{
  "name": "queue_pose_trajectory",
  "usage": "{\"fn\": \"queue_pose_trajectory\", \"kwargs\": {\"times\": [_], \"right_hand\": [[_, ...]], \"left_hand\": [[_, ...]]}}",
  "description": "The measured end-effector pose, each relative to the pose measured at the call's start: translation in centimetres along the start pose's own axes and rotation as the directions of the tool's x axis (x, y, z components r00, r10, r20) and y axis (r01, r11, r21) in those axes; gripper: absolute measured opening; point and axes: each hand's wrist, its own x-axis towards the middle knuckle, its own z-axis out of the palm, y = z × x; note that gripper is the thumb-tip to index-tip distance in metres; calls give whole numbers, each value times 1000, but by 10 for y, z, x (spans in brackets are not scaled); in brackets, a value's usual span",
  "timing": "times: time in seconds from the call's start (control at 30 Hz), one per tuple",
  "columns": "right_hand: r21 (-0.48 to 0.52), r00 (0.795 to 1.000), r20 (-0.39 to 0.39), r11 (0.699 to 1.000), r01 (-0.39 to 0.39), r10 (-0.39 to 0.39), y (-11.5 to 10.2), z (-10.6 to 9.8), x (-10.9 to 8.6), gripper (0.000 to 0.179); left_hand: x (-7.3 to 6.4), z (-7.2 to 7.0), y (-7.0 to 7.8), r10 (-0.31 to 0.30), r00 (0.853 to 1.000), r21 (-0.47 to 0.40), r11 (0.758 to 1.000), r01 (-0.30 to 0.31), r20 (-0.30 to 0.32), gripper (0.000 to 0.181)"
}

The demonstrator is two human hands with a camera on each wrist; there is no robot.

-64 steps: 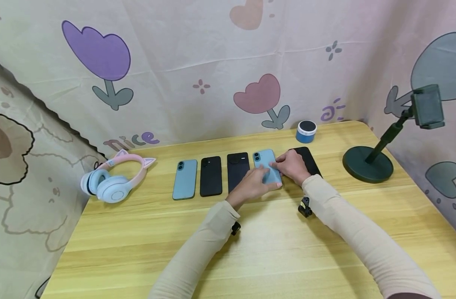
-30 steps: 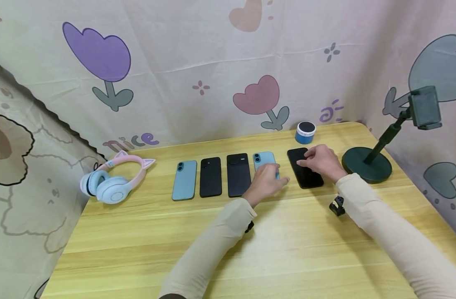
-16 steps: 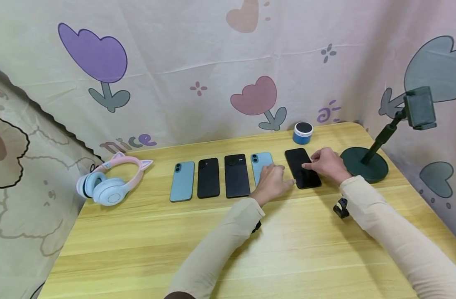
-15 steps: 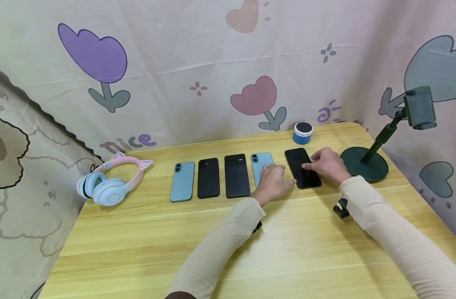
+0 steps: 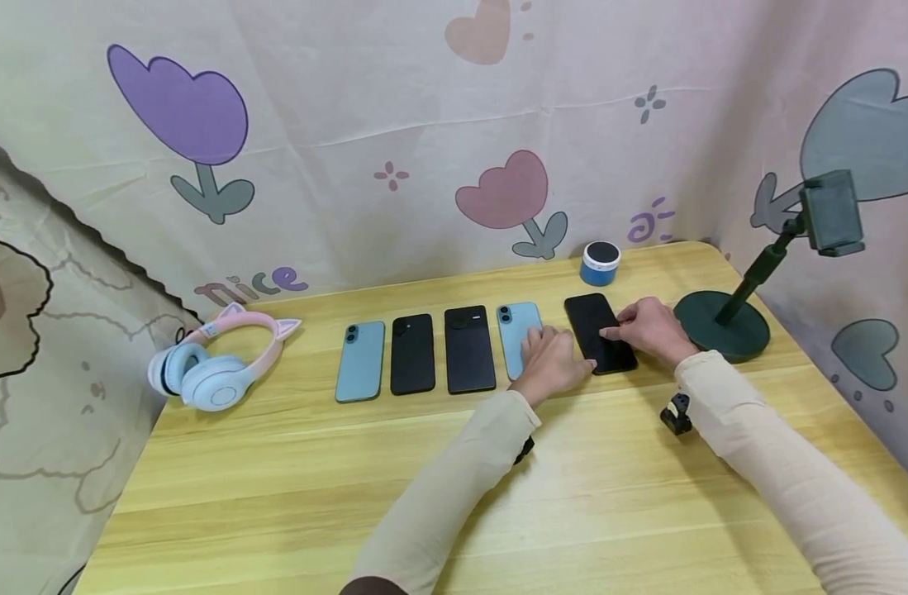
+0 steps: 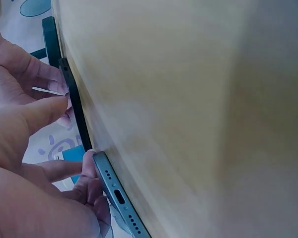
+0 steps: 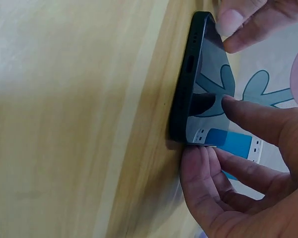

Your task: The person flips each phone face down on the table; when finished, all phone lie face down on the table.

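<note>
A row of phones lies on the wooden table. At its right end is a black phone (image 5: pixel 596 322), its dark glossy face up. My right hand (image 5: pixel 650 328) holds this phone by its right side, fingers along the edge and thumb on the face in the right wrist view. My left hand (image 5: pixel 552 361) reaches over the lower right part of a light blue phone (image 5: pixel 515 326), which lies back up. In the left wrist view its fingers rest at the blue phone's edge (image 6: pixel 120 196), while the thumb reaches the black phone's near left side. The thumb's contact is hard to tell.
Farther left lie a dark phone (image 5: pixel 469 351), a black phone (image 5: pixel 412 355) and another light blue phone (image 5: pixel 360 364). Pink-and-blue cat-ear headphones (image 5: pixel 219 380) sit at the left edge. A small blue-and-white cylinder (image 5: pixel 599 268) and a dark green phone stand (image 5: pixel 721 335) stand at the right.
My right hand has left the right light blue phone and moved right onto the black phone's right side. My left hand has shifted right, toward the gap between these two phones.
</note>
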Motion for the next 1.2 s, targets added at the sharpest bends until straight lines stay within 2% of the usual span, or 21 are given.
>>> {"fn": "queue_pose_trajectory", "kwargs": {"times": [0.2,0.43,0.7,1.03,1.2], "right_hand": [[70,1000,13,997,-17,16,-2,5,3,57],[113,998,27,992,-52,49,-8,7,3,56],[167,998,17,984,-58,56,-14,9,1,60],[213,999,33,976,-36,29,-19,12,1,67],[279,997,69,959,-50,32,-19,15,2,77]], "left_hand": [[-1,0,2,-1,1000,-13,1000,1,23,33],[-1,-1,1,-20,1000,-93,995,22,23,36],[-4,-4,-1,-16,1000,-149,989,14,-16,34],[-6,-8,-5,-29,999,-179,984,21,-38,55],[-8,-11,-7,-64,997,-255,965,53,-34,60]]}}
